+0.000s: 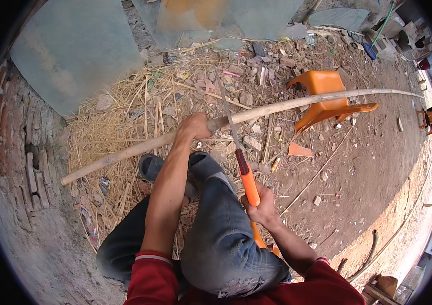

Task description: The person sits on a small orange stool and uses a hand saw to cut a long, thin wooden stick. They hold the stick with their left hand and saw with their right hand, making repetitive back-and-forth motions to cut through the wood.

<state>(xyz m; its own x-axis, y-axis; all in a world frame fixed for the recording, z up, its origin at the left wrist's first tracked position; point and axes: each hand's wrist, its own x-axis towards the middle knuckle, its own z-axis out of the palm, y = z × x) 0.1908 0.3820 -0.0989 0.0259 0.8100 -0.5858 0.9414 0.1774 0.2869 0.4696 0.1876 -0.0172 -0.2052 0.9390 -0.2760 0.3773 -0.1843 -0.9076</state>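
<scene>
Leftmost, a worn brick wall (38, 188) curves along the rim, bricks exposed in patches. Next to it, a big grey-green sheet (76, 56) leans at the top left, more sheets right of it. Loose straw (101, 127) covers the ground below, mixed with rubble farther right. Long wooden pole (134, 149) starts over the straw, cut end at lower left, and runs rightward and slightly up across most of the view (bend partly fisheye, can't tell how much). Dark boots (151, 166) stand just below the pole; jeans (221, 218) above them, knees bent. Left hand (194, 126) grasps the pole from above, fingers wrapped round it, red sleeve (152, 279) at the lower edge. Just right of that hand, the blade of an orange-handled handsaw (249, 184) crosses the pole, tip pointing up and slightly left; can't tell how deep any cut goes. Right hand (260, 206) is clenched round the saw's handle, below the pole. Farther right, the pole passes over an orange plastic stool (322, 79), with an orange shard (299, 150) on the dirt below it. Lower right: bent grey pipe-like piece (371, 254) on the ground. Far right edge: another orange stool (421, 119), partly hidden.
</scene>
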